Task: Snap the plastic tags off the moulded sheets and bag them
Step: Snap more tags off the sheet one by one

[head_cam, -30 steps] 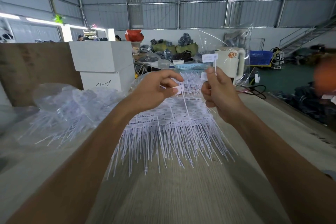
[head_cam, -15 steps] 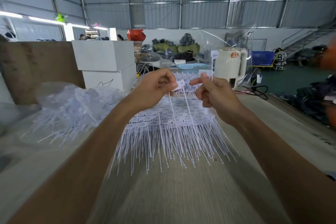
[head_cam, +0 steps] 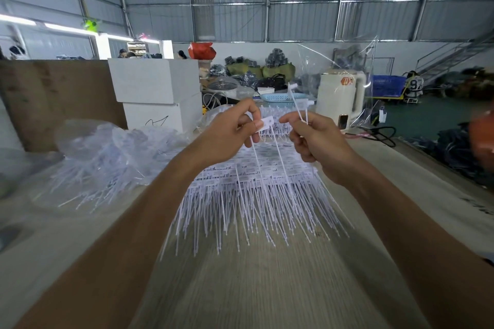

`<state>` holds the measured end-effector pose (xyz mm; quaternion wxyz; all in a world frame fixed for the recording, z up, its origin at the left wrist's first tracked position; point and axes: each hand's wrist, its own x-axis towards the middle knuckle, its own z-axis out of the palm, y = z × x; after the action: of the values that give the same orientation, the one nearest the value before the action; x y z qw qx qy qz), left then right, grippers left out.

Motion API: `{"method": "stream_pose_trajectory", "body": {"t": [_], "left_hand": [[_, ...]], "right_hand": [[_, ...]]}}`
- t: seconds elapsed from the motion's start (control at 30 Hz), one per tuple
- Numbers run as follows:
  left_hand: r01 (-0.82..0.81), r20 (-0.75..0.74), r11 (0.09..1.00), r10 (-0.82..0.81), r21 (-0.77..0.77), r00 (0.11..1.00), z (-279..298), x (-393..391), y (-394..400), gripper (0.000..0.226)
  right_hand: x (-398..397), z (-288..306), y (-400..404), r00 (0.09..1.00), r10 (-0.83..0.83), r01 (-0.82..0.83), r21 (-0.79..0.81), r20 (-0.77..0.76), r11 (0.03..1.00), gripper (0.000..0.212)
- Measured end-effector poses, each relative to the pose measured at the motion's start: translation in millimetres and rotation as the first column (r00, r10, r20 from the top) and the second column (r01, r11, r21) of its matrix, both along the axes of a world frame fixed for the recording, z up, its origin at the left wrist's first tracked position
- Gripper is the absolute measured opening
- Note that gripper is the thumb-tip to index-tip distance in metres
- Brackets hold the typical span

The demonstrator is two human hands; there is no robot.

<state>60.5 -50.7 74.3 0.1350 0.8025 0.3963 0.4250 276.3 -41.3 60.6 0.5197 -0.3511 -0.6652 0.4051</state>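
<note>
Tags (head_cam: 299, 104) pinched in right hand (head_cam: 318, 141); left hand (head_cam: 230, 136) pinches another.

"97" on a white jersey (head_cam: 416, 86) far right, other print unreadable

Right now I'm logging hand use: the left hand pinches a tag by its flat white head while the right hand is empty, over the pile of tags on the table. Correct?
Not quite. The head view shows the right hand is not empty: it pinches thin tag stems that stick up from its fingers. The rest holds: the left hand pinches a tag's flat white head above the pile of tags on the table.
</note>
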Motion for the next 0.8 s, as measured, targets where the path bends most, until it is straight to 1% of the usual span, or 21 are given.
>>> {"method": "stream_pose_trajectory", "body": {"t": [0.2,0.3,0.5,0.6,0.67,0.7,0.8], "left_hand": [[0.001,0.012,1.0,-0.001,0.005,1.0,-0.3,1.5,0.1,0.01],[-0.002,0.006,1.0,0.002,-0.008,1.0,-1.2,2.4,1.0,0.009],[-0.002,0.011,1.0,0.002,-0.006,1.0,-0.2,2.5,-0.5,0.01],[0.004,0.024,1.0,-0.004,-0.023,1.0,1.0,2.2,-1.0,0.007],[0.022,0.02,0.999,-0.021,-0.035,1.0,1.5,2.1,-1.7,0.009],[0.028,0.011,0.999,-0.028,-0.042,1.0,1.8,2.3,-2.0,0.012],[0.028,-0.007,0.998,-0.028,-0.052,1.0,1.9,3.1,-2.4,0.015]], "right_hand": [[-3.5,0.9,-2.3,0.99,0.065,-0.061,0.03,-0.128,0.998,0.017],[-4.3,-0.4,-3.0,0.984,0.106,-0.098,0.064,-0.145,0.993,0.01],[-5.7,0.6,-6.0,0.976,0.107,-0.092,0.089,-0.188,0.992,0.009],[-8.0,0.5,-5.4,0.991,-0.015,0.028,0.096,-0.133,0.995,0.006],[-11.2,-1.8,-4.8,0.991,-0.101,0.106,0.062,-0.092,0.992,0.008],[-12.5,-3.2,-5.1,0.992,-0.1,0.103,0.029,-0.071,0.994,0.012],[-13.2,-4.0,-9.2,1.0,0.022,-0.022,-0.045,-0.009,0.999,0.028]]}}
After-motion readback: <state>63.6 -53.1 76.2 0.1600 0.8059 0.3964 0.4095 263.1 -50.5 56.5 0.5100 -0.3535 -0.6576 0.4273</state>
